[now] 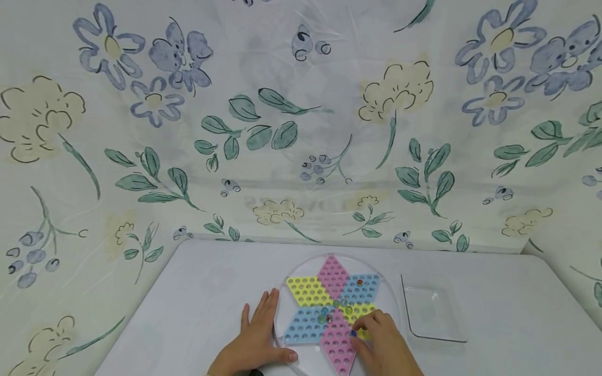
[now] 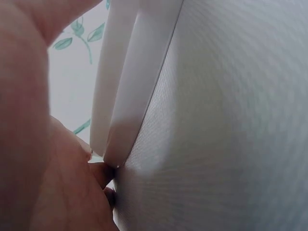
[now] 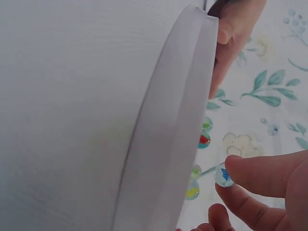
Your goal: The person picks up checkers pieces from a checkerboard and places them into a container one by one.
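A round white Chinese checkers board (image 1: pixel 301 261) with a pink, yellow and blue star lies on the table. My right hand (image 1: pixel 383 342) pinches a clear marble with a blue core (image 3: pixel 224 175) between thumb and finger, just above the board's near right part. Against the board's left rim rests my left hand (image 1: pixel 254 337), fingers extended and thumb near the front edge. Several glass marbles sit around the star's middle, among them a red one (image 1: pixel 329 318) and a yellow-green one (image 1: pixel 349 310). Another red marble (image 1: pixel 359 282) sits in the upper right blue point.
To the right of the board stands a clear, square plastic tray (image 1: pixel 435 334). The white table (image 1: pixel 202 282) ends at a floral-patterned cloth (image 1: pixel 282 183) hanging behind and at the sides.
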`<state>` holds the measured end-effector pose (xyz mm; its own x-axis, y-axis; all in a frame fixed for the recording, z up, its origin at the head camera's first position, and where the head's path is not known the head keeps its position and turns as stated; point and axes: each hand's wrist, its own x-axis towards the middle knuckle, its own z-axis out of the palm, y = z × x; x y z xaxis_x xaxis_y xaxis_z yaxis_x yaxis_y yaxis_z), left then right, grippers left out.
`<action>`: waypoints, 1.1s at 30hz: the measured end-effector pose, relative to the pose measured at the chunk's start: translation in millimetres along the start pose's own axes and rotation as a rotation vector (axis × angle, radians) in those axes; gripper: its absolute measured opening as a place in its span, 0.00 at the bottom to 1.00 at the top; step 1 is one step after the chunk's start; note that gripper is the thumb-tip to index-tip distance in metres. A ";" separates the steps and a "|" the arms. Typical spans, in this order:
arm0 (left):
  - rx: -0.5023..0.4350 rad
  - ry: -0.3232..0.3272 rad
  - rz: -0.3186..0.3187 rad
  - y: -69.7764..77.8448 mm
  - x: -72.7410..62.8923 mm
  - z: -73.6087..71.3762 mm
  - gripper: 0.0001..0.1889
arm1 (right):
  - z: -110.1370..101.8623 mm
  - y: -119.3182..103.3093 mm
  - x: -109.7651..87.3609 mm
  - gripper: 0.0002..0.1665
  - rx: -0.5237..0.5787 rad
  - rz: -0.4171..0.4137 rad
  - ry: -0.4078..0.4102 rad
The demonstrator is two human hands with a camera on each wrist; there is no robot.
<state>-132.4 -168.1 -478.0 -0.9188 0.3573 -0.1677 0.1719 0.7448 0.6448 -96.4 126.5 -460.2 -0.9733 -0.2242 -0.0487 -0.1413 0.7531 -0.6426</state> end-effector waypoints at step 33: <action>-0.001 0.010 0.000 2.6 -0.5 -0.6 0.74 | -34.8 -3.8 -7.3 0.08 0.041 0.054 0.207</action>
<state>-131.7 -166.7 -475.8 -0.9224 0.3515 -0.1600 0.1718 0.7445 0.6452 -95.0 146.8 -430.8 -0.9962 -0.0495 0.0713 -0.0847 0.7337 -0.6742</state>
